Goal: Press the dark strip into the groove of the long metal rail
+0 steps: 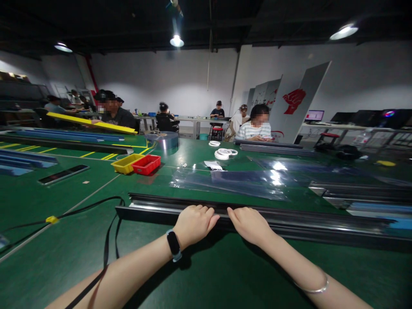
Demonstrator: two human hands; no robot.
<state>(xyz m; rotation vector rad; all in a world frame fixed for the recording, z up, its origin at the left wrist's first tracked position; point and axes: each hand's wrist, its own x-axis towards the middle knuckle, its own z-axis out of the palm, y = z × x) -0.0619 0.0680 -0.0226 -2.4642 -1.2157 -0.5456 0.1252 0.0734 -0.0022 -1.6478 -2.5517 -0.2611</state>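
A long black channel profile (144, 211) lies across the green table in front of me, its inside shiny near the left end. My left hand (195, 223), below a wristband, is closed over the profile left of its middle, with the thumb along the near edge. Close beside it, my right hand (249, 223) grips the same profile, fingers hooked over the far side. A small gap separates the two thumbs. The fingertips of both hands are hidden behind the profile. A black strap (107, 240) hangs over my left forearm and touches the table.
Clear plastic sheets (231, 182) lie beyond the profile, with white tape rolls (222, 153) behind. Red (146, 165) and yellow (124, 164) bins and a phone (63, 174) are left. More profiles (354, 189) lie right. A person (117, 116) opposite holds a yellow strip (90, 122).
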